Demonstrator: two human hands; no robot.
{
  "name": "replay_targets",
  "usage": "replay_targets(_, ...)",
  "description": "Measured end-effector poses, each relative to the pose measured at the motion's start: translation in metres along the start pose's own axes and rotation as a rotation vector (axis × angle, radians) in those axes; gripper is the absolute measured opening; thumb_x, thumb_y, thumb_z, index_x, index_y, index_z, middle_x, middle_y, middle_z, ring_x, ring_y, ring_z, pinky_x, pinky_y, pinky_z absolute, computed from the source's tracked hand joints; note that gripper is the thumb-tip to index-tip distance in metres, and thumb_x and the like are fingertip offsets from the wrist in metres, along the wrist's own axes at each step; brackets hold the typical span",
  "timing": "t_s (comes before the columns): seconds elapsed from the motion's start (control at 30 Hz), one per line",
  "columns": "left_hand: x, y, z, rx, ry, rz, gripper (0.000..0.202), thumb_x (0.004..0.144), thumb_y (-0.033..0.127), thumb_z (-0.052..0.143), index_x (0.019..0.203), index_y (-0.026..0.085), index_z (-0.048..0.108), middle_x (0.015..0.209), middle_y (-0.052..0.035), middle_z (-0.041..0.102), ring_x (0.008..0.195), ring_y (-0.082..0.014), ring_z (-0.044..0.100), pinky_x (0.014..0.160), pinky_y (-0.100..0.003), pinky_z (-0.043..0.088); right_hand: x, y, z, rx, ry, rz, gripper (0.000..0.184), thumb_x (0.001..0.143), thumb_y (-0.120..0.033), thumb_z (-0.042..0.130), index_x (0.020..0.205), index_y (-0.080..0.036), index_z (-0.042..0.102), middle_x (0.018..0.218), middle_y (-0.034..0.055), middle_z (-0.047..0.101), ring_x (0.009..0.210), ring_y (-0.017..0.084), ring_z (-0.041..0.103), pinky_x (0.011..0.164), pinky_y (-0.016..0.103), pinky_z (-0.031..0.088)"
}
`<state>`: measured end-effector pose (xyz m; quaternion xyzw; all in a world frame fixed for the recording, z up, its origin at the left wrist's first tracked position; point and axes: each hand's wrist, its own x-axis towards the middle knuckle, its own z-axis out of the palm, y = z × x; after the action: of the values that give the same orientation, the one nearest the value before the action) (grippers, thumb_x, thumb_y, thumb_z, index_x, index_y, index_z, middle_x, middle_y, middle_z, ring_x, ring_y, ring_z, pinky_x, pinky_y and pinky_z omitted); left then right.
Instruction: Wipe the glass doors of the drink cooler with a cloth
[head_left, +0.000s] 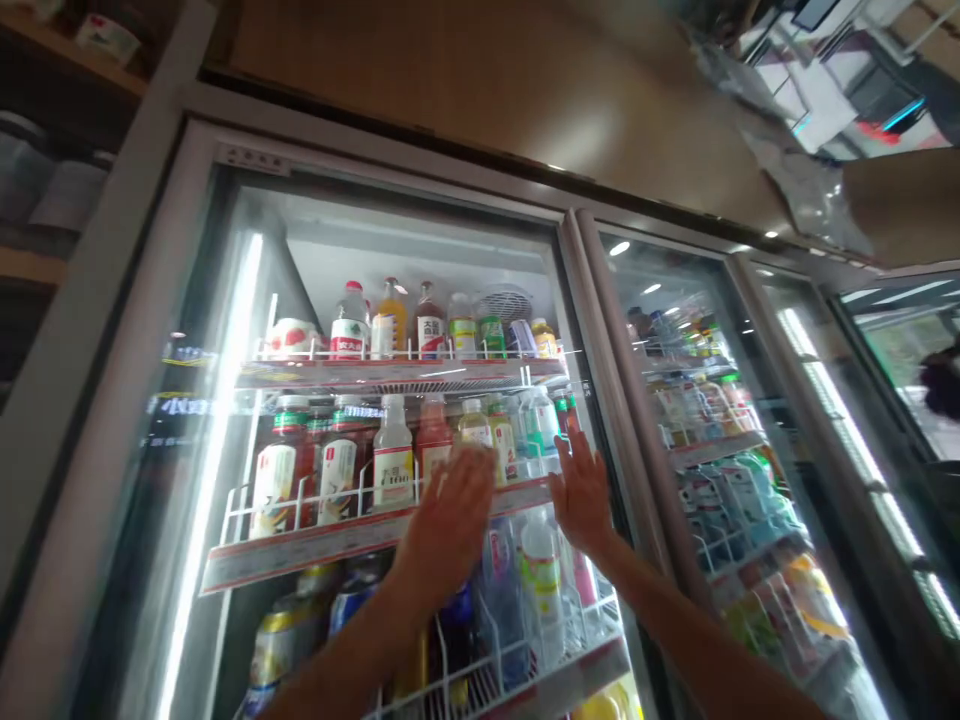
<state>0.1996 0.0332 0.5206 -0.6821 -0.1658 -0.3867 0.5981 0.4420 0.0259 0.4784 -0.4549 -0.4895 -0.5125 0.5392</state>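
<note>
A glass fridge door (420,250) fills the middle of the view, with lit shelves of drinks behind it. My left hand (450,515) is raised before the middle of the pane, fingers stretched out and somewhat blurred by motion. Further right, my right hand (581,490) is held up with its fingers a little apart, close to the door's right frame (611,430). Nothing shows in either hand. Whether the palms touch the glass I cannot tell. Behind the hands, on the middle shelf, stand a white-labelled bottle (393,455) and a red drink bottle (435,440).
A second fridge door (697,400) adjoins on the right, also with stocked shelves. Wood panelling (450,70) runs above the doors. Side shelves (45,190) with containers stand at the left edge. Clear plastic sheeting (810,190) hangs at the upper right.
</note>
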Motion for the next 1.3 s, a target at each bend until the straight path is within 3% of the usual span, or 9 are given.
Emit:
replay_targets(0.1,0.023,0.008,0.009,-0.023,-0.050,0.168,0.045,0.090,0.032,0.034,0.133,0.021,0.040,0.146,-0.0027,0.034,0.136,-0.0217,0.026,0.112,-0.045,0.019,0.007,0.012,-0.011,0.026,-0.001,-0.025,0.055,0.094,-0.027,0.030,0.146,-0.026,0.012,0.148,0.0097,0.030,0.137,0.024,0.025,0.105,0.051,0.028)
replay_targets(0.27,0.081,-0.031,0.009,0.049,-0.019,-0.453,0.047,0.089,0.027,0.029,0.132,0.013,0.042,0.144,-0.0134,0.035,0.134,-0.0291,0.030,0.106,-0.054,0.026,0.019,0.027,-0.029,0.109,0.050,-0.034,0.053,0.095,-0.029,0.028,0.146,-0.027,0.014,0.148,0.0068,0.030,0.137,0.023,0.025,0.107,0.051,0.027)
replay_targets(0.33,0.088,-0.005,0.014,0.009,-0.040,-0.365,0.047,0.089,0.027,0.030,0.134,0.015,0.040,0.146,-0.0108,0.033,0.136,-0.0278,0.026,0.107,-0.051,0.025,0.017,0.031,-0.034,0.135,0.049,-0.051,0.053,0.094,-0.028,0.028,0.146,-0.027,0.014,0.148,0.0067,0.030,0.138,0.023,0.024,0.107,0.051,0.028)
replay_targets(0.5,0.094,0.067,0.031,-0.119,-0.082,0.274,0.047,0.091,0.031,0.031,0.137,0.022,0.035,0.147,-0.0013,0.033,0.138,-0.0202,0.023,0.112,-0.043,0.020,0.001,0.048,-0.044,0.172,0.050,-0.091,0.055,0.093,-0.026,0.030,0.146,-0.026,0.015,0.148,0.0073,0.030,0.136,0.023,0.027,0.108,0.051,0.028)
replay_targets(0.7,0.152,0.054,0.045,-0.101,-0.089,-0.149,0.046,0.091,0.031,0.029,0.133,0.017,0.040,0.145,-0.0078,0.036,0.135,-0.0275,0.027,0.108,-0.051,0.023,-0.011,0.074,-0.055,0.116,0.052,-0.063,0.054,0.093,-0.027,0.029,0.145,-0.026,0.017,0.147,0.0082,0.032,0.135,0.025,0.029,0.106,0.052,0.030)
replay_targets(0.9,0.093,0.154,0.054,-0.206,-0.064,0.344,0.049,0.089,0.032,0.035,0.134,0.015,0.039,0.144,-0.0052,0.037,0.136,-0.0244,0.026,0.112,-0.042,0.019,-0.026,0.088,-0.062,0.113,0.034,-0.039,0.056,0.092,-0.024,0.031,0.146,-0.025,0.016,0.148,0.0080,0.029,0.136,0.025,0.027,0.106,0.052,0.031)
replay_targets(0.97,0.089,0.145,0.051,-0.180,-0.061,0.336,0.048,0.089,0.031,0.034,0.136,0.018,0.036,0.145,-0.0041,0.036,0.136,-0.0216,0.027,0.112,-0.041,0.019,-0.031,0.090,-0.065,0.106,0.030,-0.025,0.055,0.092,-0.024,0.030,0.145,-0.025,0.016,0.148,0.0073,0.029,0.136,0.025,0.028,0.107,0.052,0.030)
replay_targets(1.13,0.114,0.071,0.044,-0.049,-0.011,-0.168,0.045,0.091,0.028,0.028,0.132,0.015,0.041,0.143,-0.0111,0.038,0.135,-0.0282,0.028,0.107,-0.053,0.023,-0.033,0.081,-0.067,0.110,0.024,-0.029,0.054,0.092,-0.025,0.031,0.145,-0.026,0.018,0.147,0.0077,0.031,0.136,0.025,0.028,0.106,0.053,0.030)
replay_targets(1.3,0.053,0.102,0.034,-0.100,-0.053,0.164,0.051,0.087,0.032,0.038,0.137,0.019,0.036,0.149,-0.0049,0.029,0.139,-0.0229,0.020,0.113,-0.041,0.016,-0.041,0.054,-0.051,0.142,-0.008,-0.037,0.054,0.092,-0.024,0.032,0.145,-0.024,0.019,0.146,0.0090,0.033,0.136,0.024,0.029,0.105,0.051,0.033)
